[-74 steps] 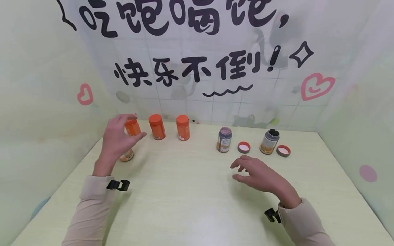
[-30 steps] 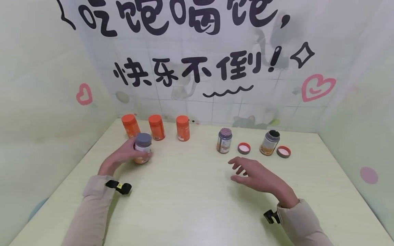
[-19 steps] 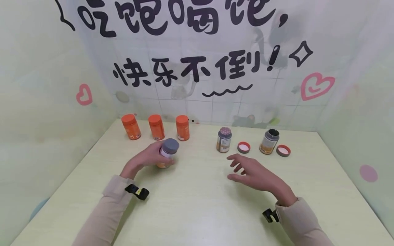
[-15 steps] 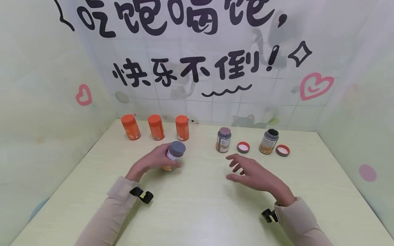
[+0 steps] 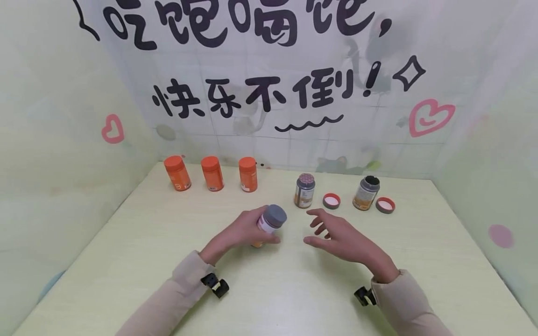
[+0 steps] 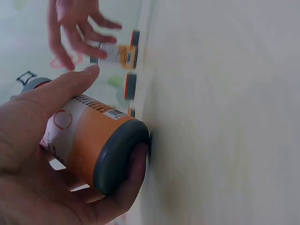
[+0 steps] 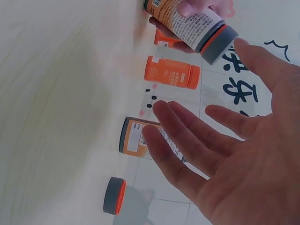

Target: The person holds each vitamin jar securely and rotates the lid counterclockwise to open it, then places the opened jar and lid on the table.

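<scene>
My left hand (image 5: 245,229) grips a pill bottle (image 6: 89,136) with a grey cap, its label white and orange. The bottle leans to the right in the head view, close over the table. In the left wrist view the thumb lies along one side and a finger curls under the dark base. My right hand (image 5: 342,238) hovers to the right of that bottle, fingers spread and loosely bent, holding nothing. In the right wrist view its thumb tip appears right at the grey cap (image 7: 219,44). The far side of the held bottle is hidden by the left hand.
Three orange bottles (image 5: 212,174) stand in a row at the back left. At the back right are an uncapped bottle with a patterned seal (image 5: 304,191) and one with a dark open mouth (image 5: 366,193). Two upturned caps (image 5: 331,201) lie beside them. Printed walls border the table.
My left hand took hold of the grey-capped bottle at the left and carried it rightward to the middle, tilting it. The right hand has shifted only slightly left.
</scene>
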`<state>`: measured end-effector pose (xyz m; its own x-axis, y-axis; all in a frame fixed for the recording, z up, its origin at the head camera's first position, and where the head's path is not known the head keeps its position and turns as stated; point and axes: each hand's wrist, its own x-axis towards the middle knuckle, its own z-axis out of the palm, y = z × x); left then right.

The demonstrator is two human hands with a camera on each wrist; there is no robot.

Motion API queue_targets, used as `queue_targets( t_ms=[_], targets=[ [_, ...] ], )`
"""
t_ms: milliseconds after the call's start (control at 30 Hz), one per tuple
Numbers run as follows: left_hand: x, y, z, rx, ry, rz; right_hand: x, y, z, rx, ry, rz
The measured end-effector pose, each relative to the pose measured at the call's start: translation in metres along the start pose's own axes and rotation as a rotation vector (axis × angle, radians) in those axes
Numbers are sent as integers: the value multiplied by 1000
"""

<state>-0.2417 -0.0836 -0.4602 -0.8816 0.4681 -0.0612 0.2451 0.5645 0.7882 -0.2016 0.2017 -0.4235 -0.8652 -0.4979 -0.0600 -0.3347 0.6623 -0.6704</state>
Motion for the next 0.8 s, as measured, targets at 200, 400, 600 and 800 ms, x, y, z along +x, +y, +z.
queue_targets(
  t_ms=[200, 400, 600, 800],
  targets=[
    [2, 13, 25, -27, -62, 66, 1, -4, 4, 4, 0, 15],
    [13, 29, 45, 22, -77, 125, -1, -5, 5, -82, 60, 53],
    [19, 40, 58, 27, -114, 158, -3, -6, 8, -199, 148, 86],
    [19, 45, 60, 21, -148, 158, -1, -8, 13, -278, 201, 93]
  ],
)
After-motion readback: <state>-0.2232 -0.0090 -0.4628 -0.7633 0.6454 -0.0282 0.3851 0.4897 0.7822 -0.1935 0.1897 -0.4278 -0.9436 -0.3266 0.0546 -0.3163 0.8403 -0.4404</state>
